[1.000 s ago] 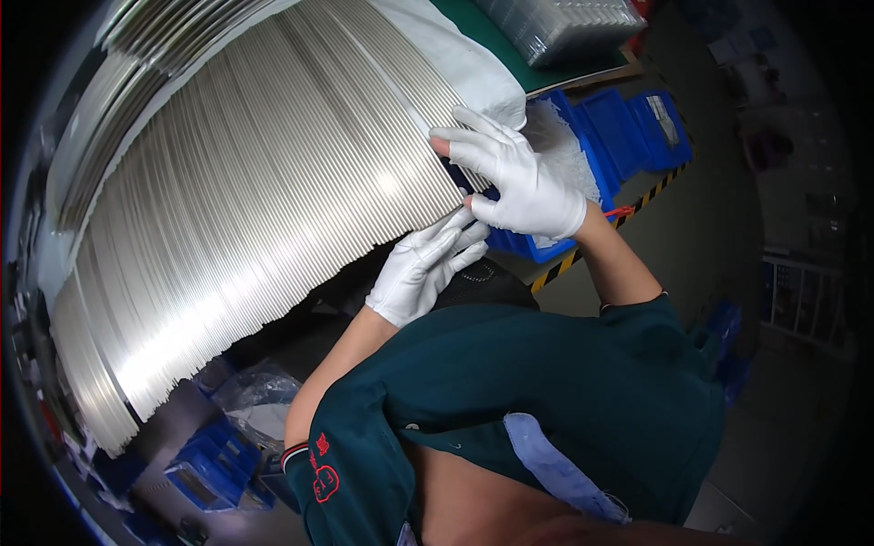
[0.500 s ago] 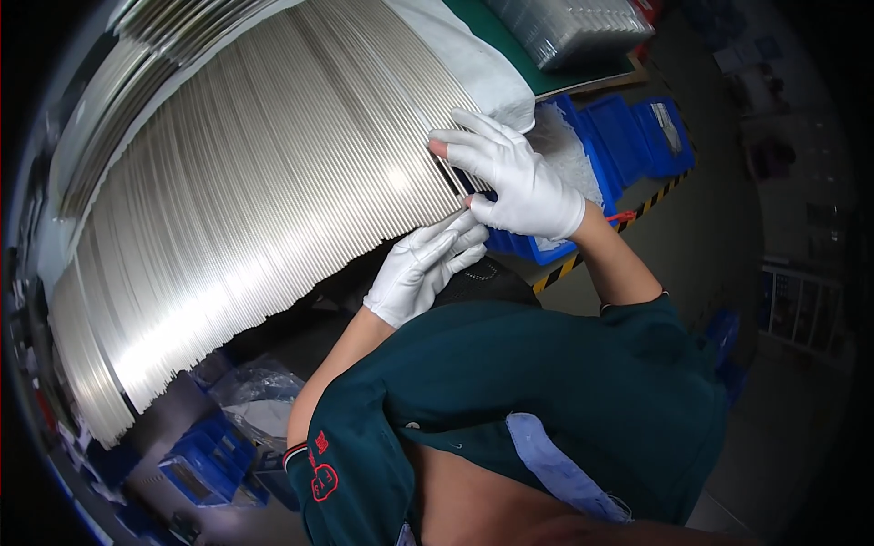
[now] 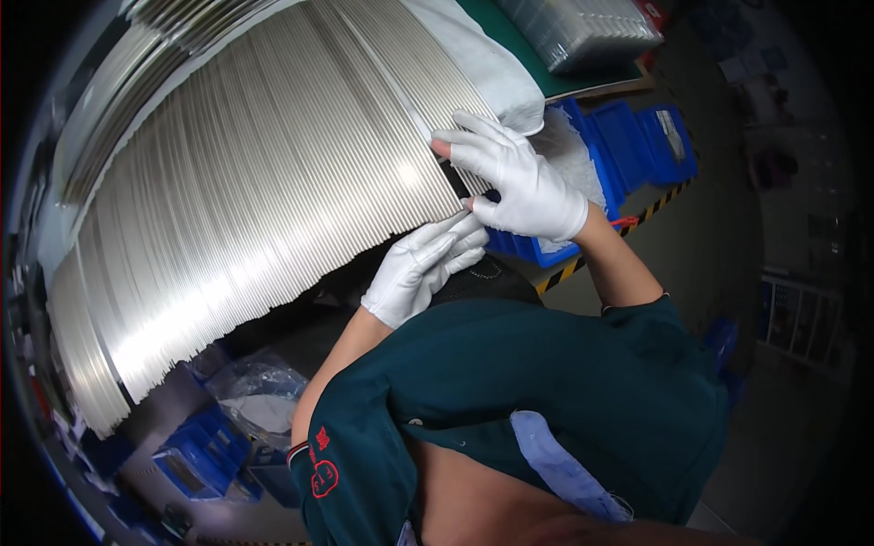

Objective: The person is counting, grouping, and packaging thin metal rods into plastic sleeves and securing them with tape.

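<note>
Thin silvery metal strips (image 3: 273,164) stand packed side by side in a long curved row. A dark gap near the right end sets off a smaller group of strips (image 3: 428,64). Both my hands wear white gloves, and a bare fingertip shows on the right one. My right hand (image 3: 528,187) reaches over the gap, with fingers on the strips and thumb at their near ends, closed on them. From below, my left hand (image 3: 423,268) meets those same near ends, its fingers pressed together and curved. Its fingertips are partly hidden.
White cloth (image 3: 510,82) lies along the row's right side. Beyond it, clear plastic trays (image 3: 592,32) rest on a green mat (image 3: 523,41). Blue bins (image 3: 614,136) stand at right by black-yellow floor tape (image 3: 669,196). Another blue bin (image 3: 200,455) and plastic bag (image 3: 264,400) are lower left.
The dark gap between the main row and the right group has widened. My hands stay almost in place, and the view has shifted slightly.
</note>
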### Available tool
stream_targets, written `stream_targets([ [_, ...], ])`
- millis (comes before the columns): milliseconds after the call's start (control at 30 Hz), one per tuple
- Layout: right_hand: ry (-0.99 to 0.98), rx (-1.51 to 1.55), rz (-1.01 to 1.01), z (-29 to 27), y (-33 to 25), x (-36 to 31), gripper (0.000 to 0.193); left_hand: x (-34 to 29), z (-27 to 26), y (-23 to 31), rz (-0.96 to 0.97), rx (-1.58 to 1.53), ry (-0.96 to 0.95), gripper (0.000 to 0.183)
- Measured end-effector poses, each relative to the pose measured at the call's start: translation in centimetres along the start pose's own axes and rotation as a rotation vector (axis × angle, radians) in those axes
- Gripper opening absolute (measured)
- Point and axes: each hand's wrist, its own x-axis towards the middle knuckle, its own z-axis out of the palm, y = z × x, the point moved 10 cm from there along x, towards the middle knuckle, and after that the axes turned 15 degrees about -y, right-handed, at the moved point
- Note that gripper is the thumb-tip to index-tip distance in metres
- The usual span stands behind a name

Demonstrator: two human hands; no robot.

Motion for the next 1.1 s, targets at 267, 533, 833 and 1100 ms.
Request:
stream_targets([
  [267,-0.009,-0.039,-0.027,0.3,-0.5,0.5,0.060,-0.6,0.0,0.6,0.011,0.049,0.032,0.051],
  [533,-0.007,-0.006,-0.065,0.3,-1.5,0.8,0.059,-1.1,0.0,0.9,0.009,0.066,0.002,0.045],
  [833,0.022,-0.005,-0.095,0.3,-2.0,0.9,0.057,-1.5,-0.2,0.9,0.027,0.054,0.031,0.046],
  [1100,0.014,-0.039,-0.097,0.7,-2.0,1.3,0.056,-2.0,-1.2,1.1,0.073,0.060,0.074,0.048],
])
